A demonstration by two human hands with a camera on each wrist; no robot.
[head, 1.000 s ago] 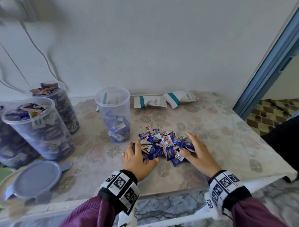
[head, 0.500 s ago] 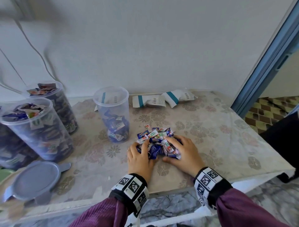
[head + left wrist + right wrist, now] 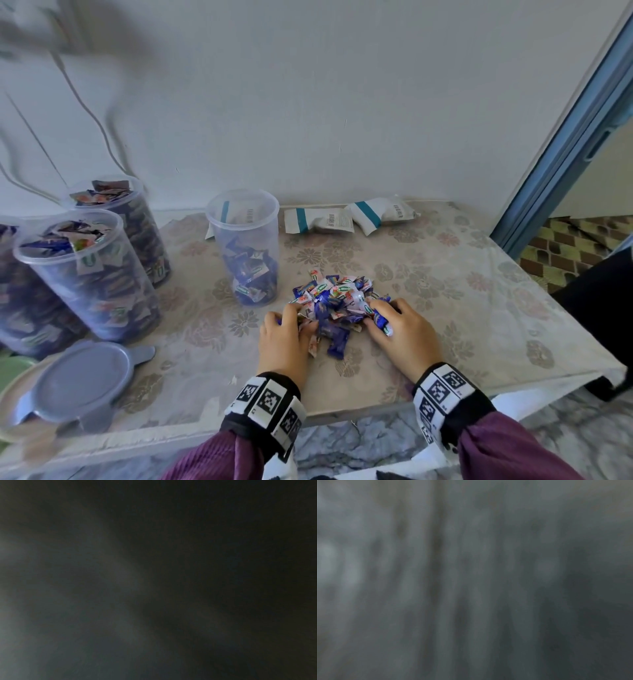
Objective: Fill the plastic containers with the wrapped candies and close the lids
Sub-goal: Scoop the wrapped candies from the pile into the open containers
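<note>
A heap of blue and white wrapped candies (image 3: 334, 298) lies on the flowered tablecloth in the head view. My left hand (image 3: 286, 329) curls round the heap's left side and my right hand (image 3: 394, 320) curls round its right side, squeezing the candies together between them. Just behind and to the left stands a clear plastic container (image 3: 245, 245), lidless and roughly a third full. Two fuller lidless containers (image 3: 85, 274) (image 3: 128, 219) stand at the far left. A grey-blue lid (image 3: 80, 382) lies at the front left. Both wrist views are dark blurs.
Two white packets with teal stripes (image 3: 318, 221) (image 3: 380, 212) lie against the back wall. The table's front edge (image 3: 342, 416) runs just under my wrists, its right edge (image 3: 561, 301) near a blue door frame (image 3: 561, 137). A green rim (image 3: 10, 370) shows at the far left.
Both hands went from flat and spread at the heap's sides to drawn inward with curled fingers, bunching the candies into a tighter, taller heap.
</note>
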